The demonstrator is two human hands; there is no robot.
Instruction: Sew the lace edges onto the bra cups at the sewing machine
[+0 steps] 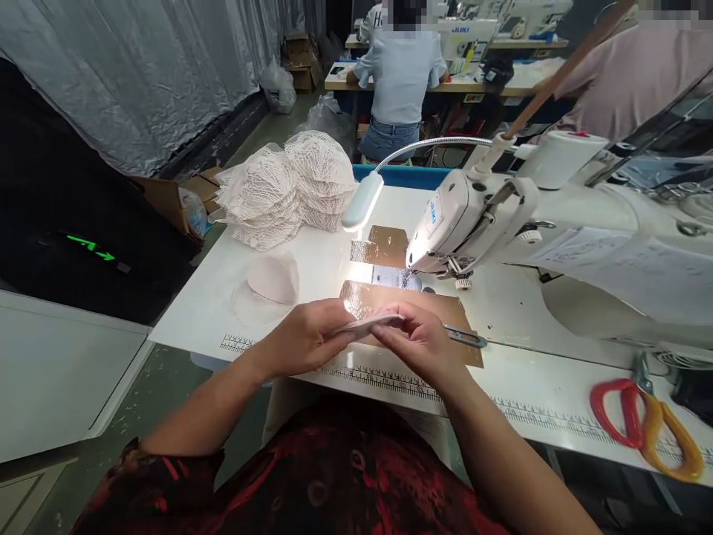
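Between both hands is a pale pink bra cup [368, 324], seen nearly edge-on, so its full shape is hidden. My left hand [313, 333] pinches its left end between thumb and fingers. At the other end, my right hand [417, 338] grips it the same way. The hands are just in front of the sewing machine's needle area [409, 279], above a brown taped sheet [434, 312]. Left of them, another pale cup [272, 280] lies on the white table with sheer fabric around it. Behind that stand two piles of cream lace cups [261, 195].
A white sewing machine [445, 223] fills the right side, with a lamp [363, 202] beside its head. Thread snips [465, 336] lie near my right hand. Red-and-yellow-handled scissors [646, 423] rest at the front right. A seated person [398, 74] works beyond the table.
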